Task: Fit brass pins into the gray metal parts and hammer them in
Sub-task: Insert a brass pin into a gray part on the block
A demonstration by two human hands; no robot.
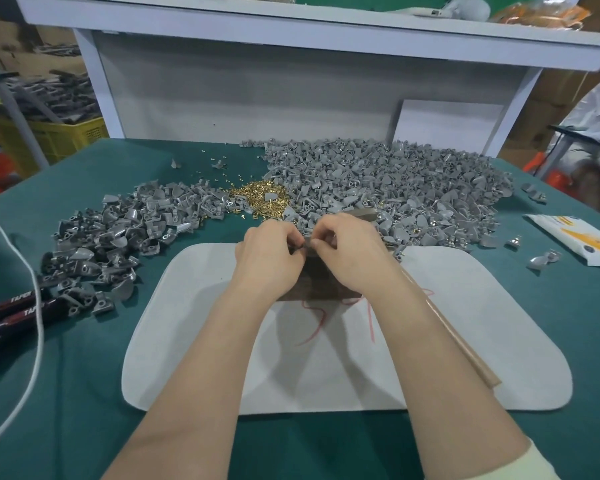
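I am pinching one small gray metal part (301, 247) between the fingers of my left hand (269, 256) and right hand (352, 249), both closing on it above the dark wooden block (321, 282), while the brass pins (260, 197) are lying just beyond.

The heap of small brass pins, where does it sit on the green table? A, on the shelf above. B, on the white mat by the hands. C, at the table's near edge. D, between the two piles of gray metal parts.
D: the heap of small brass pins lies between the left pile of gray metal parts and the larger right pile, beyond the white mat.
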